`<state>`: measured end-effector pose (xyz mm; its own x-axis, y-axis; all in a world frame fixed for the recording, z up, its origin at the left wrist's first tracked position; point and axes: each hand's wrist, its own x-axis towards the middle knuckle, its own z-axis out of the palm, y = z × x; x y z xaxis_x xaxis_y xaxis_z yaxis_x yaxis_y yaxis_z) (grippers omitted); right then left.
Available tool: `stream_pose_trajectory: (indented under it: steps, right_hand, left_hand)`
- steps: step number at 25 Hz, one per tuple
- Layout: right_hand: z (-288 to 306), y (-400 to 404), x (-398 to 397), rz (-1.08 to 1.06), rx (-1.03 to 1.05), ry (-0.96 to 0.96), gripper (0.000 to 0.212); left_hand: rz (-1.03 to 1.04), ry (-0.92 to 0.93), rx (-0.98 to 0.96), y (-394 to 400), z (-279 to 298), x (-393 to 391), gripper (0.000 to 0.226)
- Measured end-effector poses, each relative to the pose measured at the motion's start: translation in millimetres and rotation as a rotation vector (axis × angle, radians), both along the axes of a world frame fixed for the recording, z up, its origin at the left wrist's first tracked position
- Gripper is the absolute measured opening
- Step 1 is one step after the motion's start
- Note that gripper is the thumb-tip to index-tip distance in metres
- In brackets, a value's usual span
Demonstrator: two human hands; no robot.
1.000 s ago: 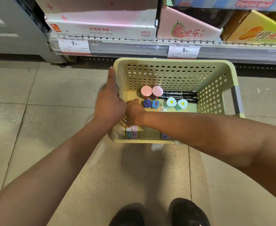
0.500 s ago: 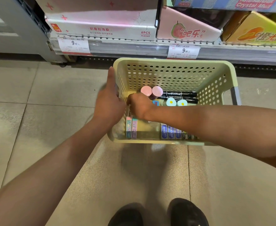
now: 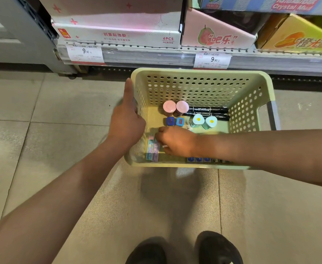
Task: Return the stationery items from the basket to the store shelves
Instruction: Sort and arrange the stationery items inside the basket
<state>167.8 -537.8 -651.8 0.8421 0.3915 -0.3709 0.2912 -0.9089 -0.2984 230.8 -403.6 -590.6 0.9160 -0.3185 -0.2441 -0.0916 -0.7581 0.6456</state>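
Note:
A pale green perforated basket [image 3: 194, 72] hangs above the tiled floor, and my left hand [image 3: 126, 122] grips its left rim with the thumb pointing up. My right hand [image 3: 177, 141] is down inside it, fingertips on the far end of two pastel packs [image 3: 152, 151] in the near-left corner. Whether the fingers have closed on a pack is hidden. Also in the basket are two pink round lids [image 3: 169, 106], two black markers [image 3: 207, 109], two small blue items [image 3: 170, 121], two teal egg-print items [image 3: 198, 120] and blue packs [image 3: 198, 160] along the near wall.
A low store shelf [image 3: 156, 56] with price tags [image 3: 85, 52] runs just beyond the basket. It carries a white-pink display box [image 3: 118, 35], a pink one [image 3: 217, 37] and a yellow one [image 3: 299, 40]. My shoes [image 3: 219, 248] stand on the tiles below.
My right hand has slid from the middle of the basket toward me and left, down onto the pastel packs. The blue and teal items it covered show again. The basket and left hand stayed put.

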Motion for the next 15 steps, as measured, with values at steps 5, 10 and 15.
stream_pose_trajectory:
  steps: [5, 10, 15]
  right_hand:
    - [-9.6, -1.9, -3.3, -0.07, 0.123, 0.187, 0.021]
    - [-17.4, -5.3, -9.3, -0.236, -0.032, 0.094, 0.04]
    - [-23.3, 5.7, -4.7, -0.116, -0.092, 0.1, 0.051]
  left_hand:
    - [-0.009, -0.008, -0.005, 0.0, 1.0, 0.1, 0.08]
    - [0.014, 0.017, -0.008, 0.2, -2.4, 1.8, 0.082]
    - [0.007, 0.009, -0.004, -0.3, -0.4, 0.5, 0.082]
